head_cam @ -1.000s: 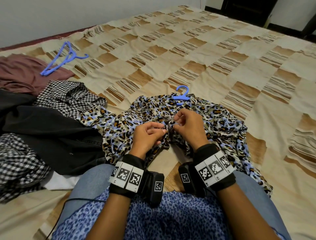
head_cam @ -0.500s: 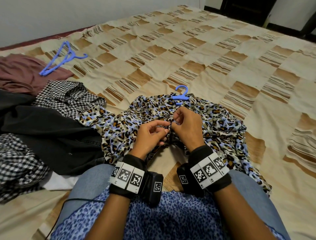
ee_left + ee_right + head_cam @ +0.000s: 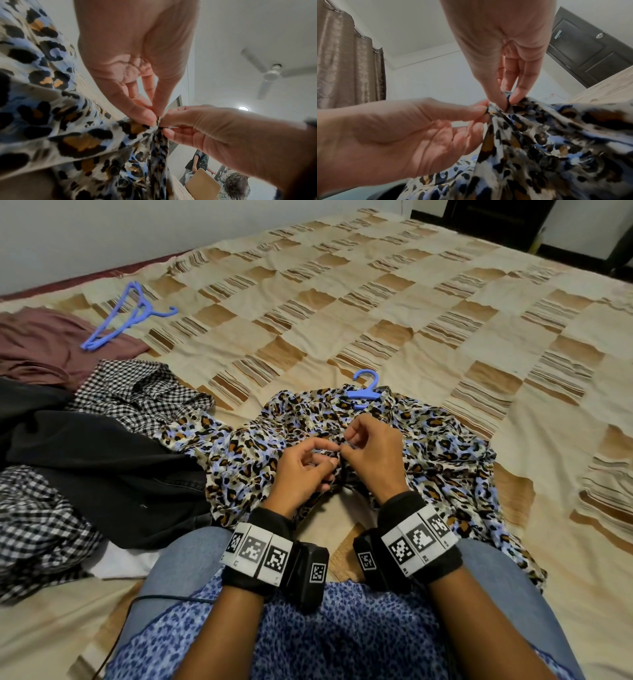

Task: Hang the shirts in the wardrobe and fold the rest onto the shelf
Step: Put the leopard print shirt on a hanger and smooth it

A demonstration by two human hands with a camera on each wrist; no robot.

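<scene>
The likeliest slip, as I judge it, is at the pinch itself. Both hands work the same small bunch of thin cloth at the front of the shirt (image 3: 442, 446), seemingly doing up a button, though no button or hole can be made out. The cloth looks slippery, so an edge could slide out from under a thumb and the two front edges part. A harder tug toward the near side could also drag the collar off the hanger (image 3: 364, 392), whose blue hook pokes out at the far edge of the shirt, and the shirt would then need re-seating before it goes to the wardrobe.

The shirt lies spread on the bed (image 3: 445, 302), just beyond the person's knees, its left sleeve running onto the pile of dark and checked clothes (image 3: 113, 474) at the near left. Its middle is lifted slightly off the bed.

The left hand (image 3: 305, 470) has thumb and forefinger closed on the bunched edge from the left; its other fingers (image 3: 471, 134) curl loosely below, clear of the cloth. The right hand (image 3: 373, 460) pinches the opposite edge from the right, thumb and forefinger tips together on a fold, the remaining fingers (image 3: 173, 133) tucked beneath. The two pinches are touching or nearly so, with the cloth gathered between and hanging below them.

Spare hangers (image 3: 120, 320) lie at the far left, well apart.
</scene>
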